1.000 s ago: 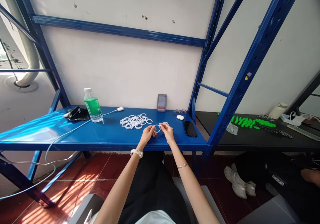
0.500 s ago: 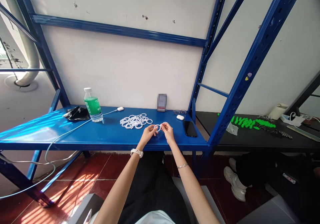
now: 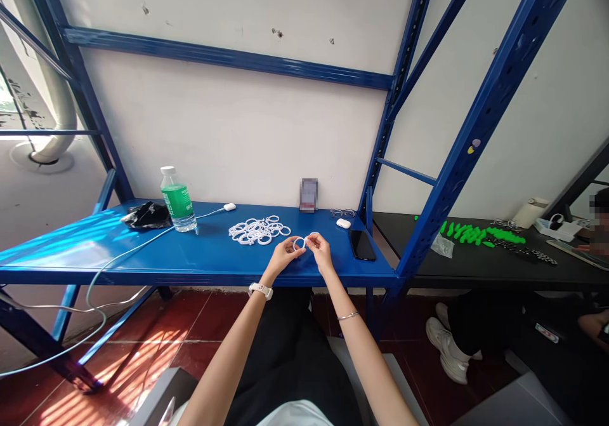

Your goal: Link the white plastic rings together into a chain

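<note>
Between my hands, just above the front edge of the blue table (image 3: 209,258), is a small white ring (image 3: 299,244). My left hand (image 3: 283,254) pinches its left side, thumb and fingers closed. On the ring's right side, my right hand (image 3: 320,250) grips it with fingertips pressed together. Whether the ring has a gap is too small to tell. A pile of similar white rings (image 3: 257,230) lies on the table just beyond my left hand.
Left on the table stand a water bottle (image 3: 177,200) and a black plastic bag (image 3: 146,216). A phone (image 3: 361,246), a white earbud case (image 3: 343,223) and glasses (image 3: 341,213) lie right. Another phone (image 3: 308,195) leans on the wall. A blue post (image 3: 457,159) rises right; a person sits beyond.
The ring has turned slightly between my fingers and shows more of its round opening. My arms have hardly moved. More of the person at the far right has come into view.
</note>
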A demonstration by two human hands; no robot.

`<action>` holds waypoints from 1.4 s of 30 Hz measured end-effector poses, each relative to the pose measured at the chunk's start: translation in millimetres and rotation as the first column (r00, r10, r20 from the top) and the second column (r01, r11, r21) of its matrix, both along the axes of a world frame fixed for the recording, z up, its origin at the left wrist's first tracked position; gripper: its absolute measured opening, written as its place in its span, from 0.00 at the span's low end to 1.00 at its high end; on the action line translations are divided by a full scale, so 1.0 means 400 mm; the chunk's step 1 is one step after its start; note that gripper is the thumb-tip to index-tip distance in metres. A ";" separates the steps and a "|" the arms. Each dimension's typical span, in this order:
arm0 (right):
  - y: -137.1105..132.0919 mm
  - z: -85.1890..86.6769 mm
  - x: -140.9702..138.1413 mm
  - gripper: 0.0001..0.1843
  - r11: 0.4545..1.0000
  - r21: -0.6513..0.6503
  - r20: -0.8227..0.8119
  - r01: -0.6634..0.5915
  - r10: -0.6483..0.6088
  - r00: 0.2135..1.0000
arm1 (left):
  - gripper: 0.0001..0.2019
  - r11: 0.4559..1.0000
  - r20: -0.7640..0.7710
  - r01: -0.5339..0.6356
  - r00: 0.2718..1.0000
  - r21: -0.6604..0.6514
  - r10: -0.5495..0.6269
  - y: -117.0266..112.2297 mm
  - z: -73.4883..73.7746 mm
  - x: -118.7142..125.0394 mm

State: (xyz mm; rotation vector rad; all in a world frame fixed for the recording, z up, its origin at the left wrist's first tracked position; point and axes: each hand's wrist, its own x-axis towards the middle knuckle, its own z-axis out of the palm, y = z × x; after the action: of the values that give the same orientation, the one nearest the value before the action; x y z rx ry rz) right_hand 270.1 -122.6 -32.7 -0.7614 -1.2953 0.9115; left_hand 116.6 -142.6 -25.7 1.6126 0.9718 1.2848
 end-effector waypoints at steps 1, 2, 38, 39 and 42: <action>-0.001 0.001 0.000 0.16 1.000 0.001 0.003 -0.001 0.001 1.000 | 0.32 1.000 0.003 0.002 1.000 -0.002 -0.002 0.000 -0.001 0.000; -0.002 0.001 0.000 0.16 1.000 0.002 0.004 -0.003 0.003 1.000 | 0.32 1.000 0.008 0.004 1.000 -0.004 -0.004 0.001 -0.002 0.000; 0.003 -0.006 0.000 0.16 1.000 -0.021 0.039 -0.011 0.012 0.999 | 0.32 0.999 0.004 -0.033 0.999 0.033 0.033 0.005 -0.007 -0.003; 0.003 -0.005 0.000 0.16 1.000 -0.020 0.044 -0.015 0.016 0.999 | 0.32 0.999 0.008 -0.038 0.999 0.037 0.038 0.007 -0.009 -0.004; 0.002 -0.004 0.000 0.16 0.999 -0.018 0.079 -0.028 0.029 0.996 | 0.32 0.998 0.029 -0.041 0.999 0.038 0.040 0.009 -0.012 -0.004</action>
State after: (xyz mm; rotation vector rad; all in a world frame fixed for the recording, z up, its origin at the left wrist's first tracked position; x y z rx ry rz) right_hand 270.0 -121.8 -34.3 -0.8014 -1.3723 0.9242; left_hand 114.8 -139.0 -30.7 1.6072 0.9716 1.3579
